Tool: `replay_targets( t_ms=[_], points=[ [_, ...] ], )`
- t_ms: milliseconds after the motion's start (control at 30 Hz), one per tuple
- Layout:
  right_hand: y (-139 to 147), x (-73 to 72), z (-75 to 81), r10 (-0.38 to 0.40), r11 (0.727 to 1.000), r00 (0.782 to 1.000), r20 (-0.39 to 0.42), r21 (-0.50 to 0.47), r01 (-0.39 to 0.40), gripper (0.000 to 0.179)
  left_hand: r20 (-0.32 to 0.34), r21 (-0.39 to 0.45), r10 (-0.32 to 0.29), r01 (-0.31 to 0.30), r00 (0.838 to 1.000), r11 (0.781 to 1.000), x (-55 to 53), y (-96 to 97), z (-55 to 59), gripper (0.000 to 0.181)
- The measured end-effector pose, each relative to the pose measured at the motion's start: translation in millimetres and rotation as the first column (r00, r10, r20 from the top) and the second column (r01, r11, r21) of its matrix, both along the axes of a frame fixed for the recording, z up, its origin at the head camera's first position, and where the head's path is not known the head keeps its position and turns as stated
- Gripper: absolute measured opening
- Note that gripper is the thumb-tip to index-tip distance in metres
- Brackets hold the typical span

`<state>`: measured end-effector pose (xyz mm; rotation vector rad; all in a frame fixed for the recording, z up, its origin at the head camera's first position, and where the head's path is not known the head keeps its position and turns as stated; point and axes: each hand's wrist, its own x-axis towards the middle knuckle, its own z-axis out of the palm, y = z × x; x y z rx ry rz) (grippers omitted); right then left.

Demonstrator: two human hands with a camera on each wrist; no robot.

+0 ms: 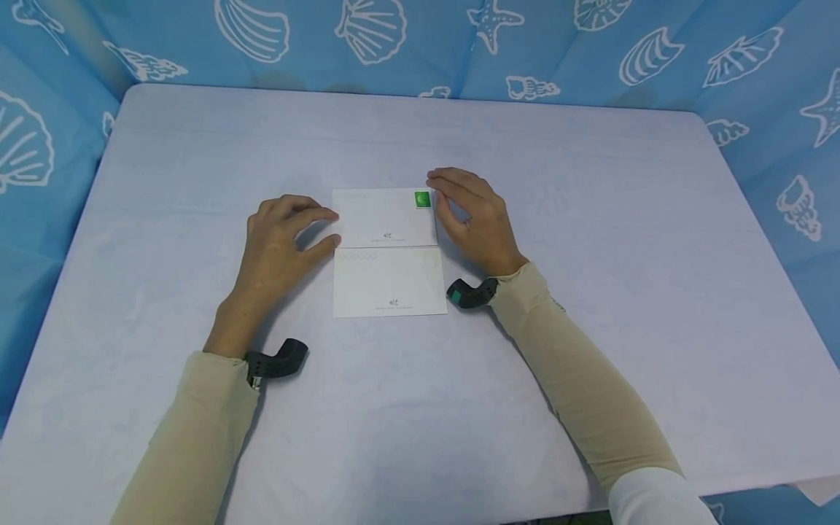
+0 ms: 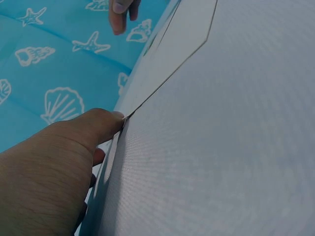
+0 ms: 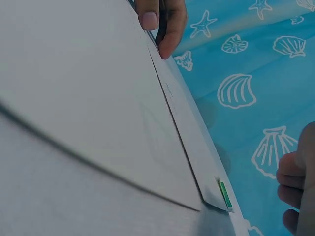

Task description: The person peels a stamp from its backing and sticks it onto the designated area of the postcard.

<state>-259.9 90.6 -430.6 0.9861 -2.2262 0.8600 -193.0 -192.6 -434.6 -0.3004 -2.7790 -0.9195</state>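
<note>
White-clothed table (image 1: 590, 394), blue seashell-print curtain (image 1: 440, 36) at back and sides. Upper envelope (image 1: 377, 215) lies mid-table, green stamp (image 1: 423, 199) in far right corner; lower envelope (image 1: 387, 281) just nearer. Left hand (image 1: 275, 240) relaxed, thumb at upper envelope's left edge. Right hand (image 1: 479, 222) loose near stamp, gripping nothing. Small print unreadable; right hand cropped in right wrist view.

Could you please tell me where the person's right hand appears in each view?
Head: right hand, just right of centre.
Left wrist: right hand, at the top edge, left of centre.
Right wrist: right hand, at the right edge, lower half.
Shared landmark: blue shell-print cloth.
</note>
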Motion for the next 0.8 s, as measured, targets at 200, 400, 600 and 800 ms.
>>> replay_targets(
  t_ms=[200,400,600,800],
  points=[
    [1.4,0.4,-3.8,0.005,0.999,0.996,0.094,0.053,-0.01,0.024,-0.006,0.007,-0.005,0.005,1.0,1.0,-0.5,0.1,-0.5,0.028],
    [1.8,0.0,-5.2,0.015,0.996,0.994,0.112,0.088,-0.025,0.025,-0.01,0.005,-0.01,0.01,1.0,1.0,-0.9,-0.2,-0.8,0.028],
    [0.2,1.3,-6.0,-0.006,0.987,0.984,0.18,0.158,-0.023,0.024,-0.012,0.001,-0.009,0.009,1.0,1.0,-0.8,-0.7,-0.6,0.028],
    [-1.2,2.9,-5.9,-0.021,0.981,0.976,0.217,0.192,-0.022,0.023,-0.017,0.001,-0.009,0.009,1.0,1.0,-0.4,-0.8,-0.9,0.028]
  ],
)
